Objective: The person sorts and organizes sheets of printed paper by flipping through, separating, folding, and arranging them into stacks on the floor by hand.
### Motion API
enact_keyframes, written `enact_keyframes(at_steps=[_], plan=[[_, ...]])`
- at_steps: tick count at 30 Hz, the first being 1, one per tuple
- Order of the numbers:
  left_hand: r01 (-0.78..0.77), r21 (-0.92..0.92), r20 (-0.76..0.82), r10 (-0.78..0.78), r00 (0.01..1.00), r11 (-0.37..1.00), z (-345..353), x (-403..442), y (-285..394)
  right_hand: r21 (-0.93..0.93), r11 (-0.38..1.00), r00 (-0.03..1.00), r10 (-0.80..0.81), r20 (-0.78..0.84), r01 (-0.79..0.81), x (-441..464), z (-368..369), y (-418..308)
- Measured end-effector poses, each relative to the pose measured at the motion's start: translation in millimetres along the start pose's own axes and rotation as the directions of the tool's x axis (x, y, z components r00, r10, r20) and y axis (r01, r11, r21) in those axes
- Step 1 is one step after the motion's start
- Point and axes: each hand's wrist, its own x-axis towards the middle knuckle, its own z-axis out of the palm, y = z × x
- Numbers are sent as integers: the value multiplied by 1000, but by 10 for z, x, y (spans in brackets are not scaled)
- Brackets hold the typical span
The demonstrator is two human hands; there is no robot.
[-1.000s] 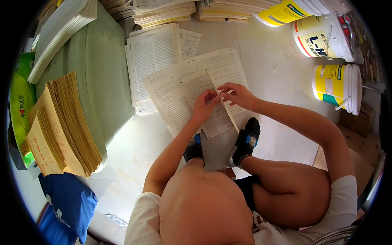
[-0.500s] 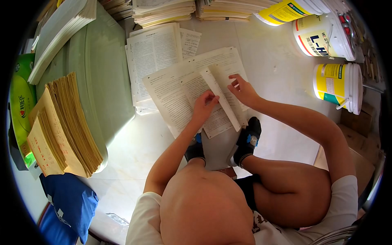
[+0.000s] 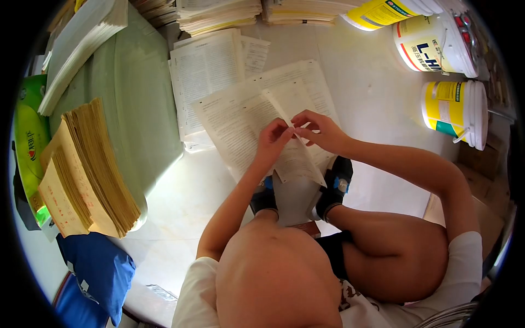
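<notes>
A printed sheet of paper (image 3: 295, 163) is between my hands, its long crease or edge running down from upper left to lower right. My left hand (image 3: 273, 138) is closed, pinching the sheet near the middle of that line. Against its fingertips, my right hand (image 3: 319, 133) has thumb and forefinger bent together on the same spot; its other fingers are curled. The exact grip is partly hidden by the fingers. Beneath lie larger printed sheets (image 3: 221, 123), spread at an angle on the floor. Another stack of printed pages (image 3: 205, 76) rests just beyond them.
Thick paper stacks (image 3: 219, 19) line the far side. Yellow-and-white buckets (image 3: 449, 112) stand at right. On the left, a pale green bin (image 3: 139, 104) carries brown paper bundles (image 3: 101, 169), with a blue bag (image 3: 98, 273) below. My shoes (image 3: 334, 186) are close to the papers.
My right hand has moved left and down to meet my left hand at the paper. The folded strip on the sheet's right side now looks narrower and more upright.
</notes>
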Motion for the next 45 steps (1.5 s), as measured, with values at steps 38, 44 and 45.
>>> enact_keyframes(at_steps=[38,44,45], plan=[[0,59,-81,5,997,998,-36,-8,22,70,997,997,33,69,-38,-33,47,-65],[-32,24,-68,34,997,999,-86,-26,0,56,997,995,42,91,-48,-24,57,-97],[-27,52,-74,31,997,998,-101,-28,-2,53,997,993,58,99,-63,-27,58,-109]])
